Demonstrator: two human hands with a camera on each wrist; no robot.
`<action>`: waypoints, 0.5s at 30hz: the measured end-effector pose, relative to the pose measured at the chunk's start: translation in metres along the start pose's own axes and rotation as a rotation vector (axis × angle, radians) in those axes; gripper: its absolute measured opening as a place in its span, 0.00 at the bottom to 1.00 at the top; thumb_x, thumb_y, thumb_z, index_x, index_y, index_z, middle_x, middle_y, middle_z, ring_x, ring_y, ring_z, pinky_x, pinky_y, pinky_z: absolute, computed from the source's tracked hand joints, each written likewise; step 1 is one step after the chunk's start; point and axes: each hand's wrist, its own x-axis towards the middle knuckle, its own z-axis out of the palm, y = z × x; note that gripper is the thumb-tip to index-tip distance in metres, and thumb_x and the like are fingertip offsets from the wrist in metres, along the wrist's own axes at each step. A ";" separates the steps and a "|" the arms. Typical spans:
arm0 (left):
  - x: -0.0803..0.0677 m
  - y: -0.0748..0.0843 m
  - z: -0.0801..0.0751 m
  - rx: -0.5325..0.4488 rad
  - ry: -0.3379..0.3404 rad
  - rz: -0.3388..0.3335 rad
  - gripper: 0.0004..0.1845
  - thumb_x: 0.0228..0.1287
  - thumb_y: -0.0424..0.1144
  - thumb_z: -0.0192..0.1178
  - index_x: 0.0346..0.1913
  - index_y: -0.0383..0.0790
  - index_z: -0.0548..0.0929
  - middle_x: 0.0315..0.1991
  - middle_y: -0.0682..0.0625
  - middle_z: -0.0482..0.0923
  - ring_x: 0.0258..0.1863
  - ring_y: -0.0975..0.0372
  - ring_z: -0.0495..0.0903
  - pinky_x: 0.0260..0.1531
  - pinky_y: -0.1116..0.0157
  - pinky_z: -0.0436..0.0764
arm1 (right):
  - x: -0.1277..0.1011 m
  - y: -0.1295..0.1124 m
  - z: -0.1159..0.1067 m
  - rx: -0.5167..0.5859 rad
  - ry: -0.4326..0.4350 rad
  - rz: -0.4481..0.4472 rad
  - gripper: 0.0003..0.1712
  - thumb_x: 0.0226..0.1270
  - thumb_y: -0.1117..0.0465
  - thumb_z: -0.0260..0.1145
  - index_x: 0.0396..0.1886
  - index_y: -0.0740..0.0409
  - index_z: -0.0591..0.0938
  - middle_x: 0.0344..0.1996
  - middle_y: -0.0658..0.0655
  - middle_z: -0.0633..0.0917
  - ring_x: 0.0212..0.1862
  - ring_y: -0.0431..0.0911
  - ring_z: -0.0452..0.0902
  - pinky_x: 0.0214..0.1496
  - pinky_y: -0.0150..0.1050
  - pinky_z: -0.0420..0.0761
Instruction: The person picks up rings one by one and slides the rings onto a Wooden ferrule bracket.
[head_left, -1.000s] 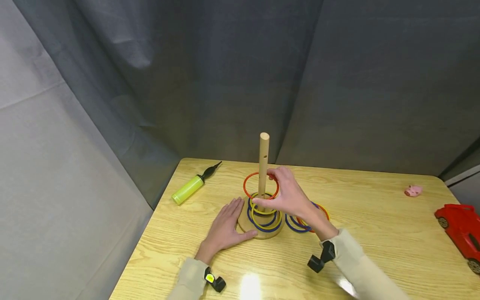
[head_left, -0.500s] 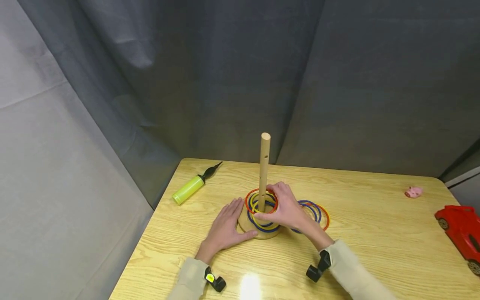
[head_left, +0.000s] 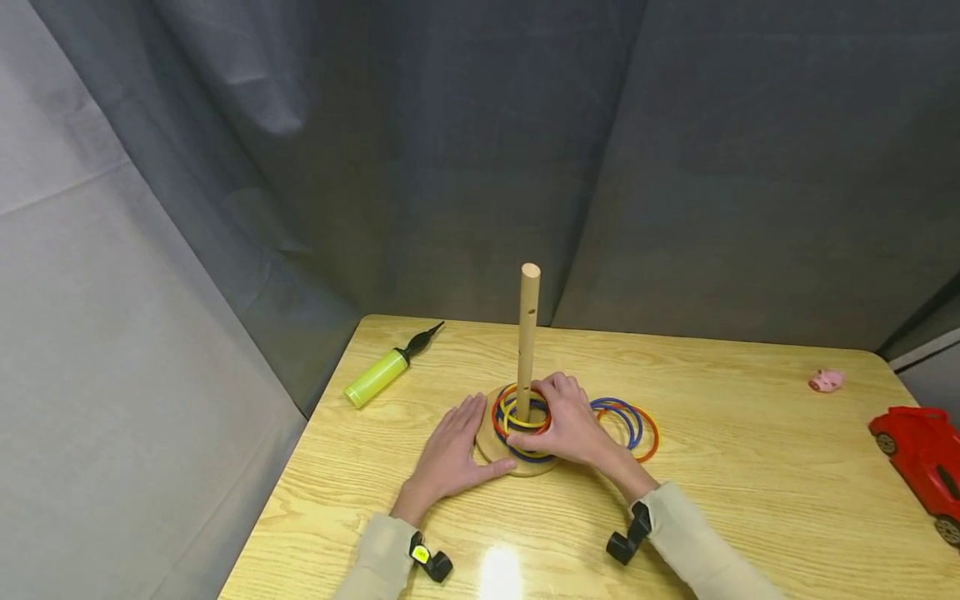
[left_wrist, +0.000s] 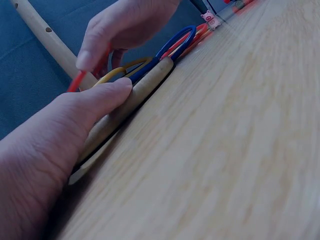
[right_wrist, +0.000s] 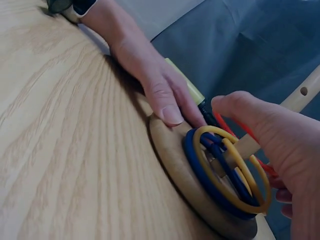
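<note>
A wooden post (head_left: 528, 333) stands upright on a round wooden base (head_left: 486, 448). Yellow rings (right_wrist: 265, 186) and blue rings (right_wrist: 189, 150) lie loosely stacked around the post's foot. My right hand (head_left: 570, 427) holds a red ring (head_left: 496, 410) between thumb and fingers; it encircles the post low down, just over the stack. In the right wrist view, part of that ring is hidden behind the hand. My left hand (head_left: 447, 454) rests on the base's left edge, fingers extended and thumb (left_wrist: 112, 92) lying along the near rim.
Right of the base lies a loose group of red, blue and yellow rings (head_left: 654, 442). A green hand pump (head_left: 377, 379) lies at the back left. Toward the right are a pink pig figure (head_left: 827, 381) and a red toy car (head_left: 918, 467). A curtain (head_left: 465, 167) hangs behind the table.
My right hand has lowered the red ring down the post, from well above the stack to close over it. My left hand has stayed in place on the base.
</note>
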 end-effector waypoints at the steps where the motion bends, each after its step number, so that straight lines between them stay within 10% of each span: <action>1: 0.000 0.000 0.001 0.000 -0.001 -0.001 0.66 0.57 0.87 0.47 0.85 0.42 0.48 0.86 0.51 0.47 0.85 0.58 0.44 0.83 0.54 0.51 | 0.000 0.001 0.001 -0.014 -0.001 -0.003 0.56 0.44 0.26 0.80 0.64 0.60 0.81 0.48 0.53 0.76 0.52 0.50 0.69 0.55 0.49 0.71; 15: 0.001 0.002 0.000 0.004 0.011 0.013 0.66 0.58 0.86 0.48 0.85 0.41 0.48 0.85 0.49 0.47 0.85 0.56 0.45 0.83 0.53 0.52 | -0.004 0.002 0.003 -0.019 -0.021 -0.078 0.59 0.50 0.30 0.80 0.73 0.60 0.73 0.65 0.60 0.77 0.69 0.57 0.70 0.66 0.59 0.71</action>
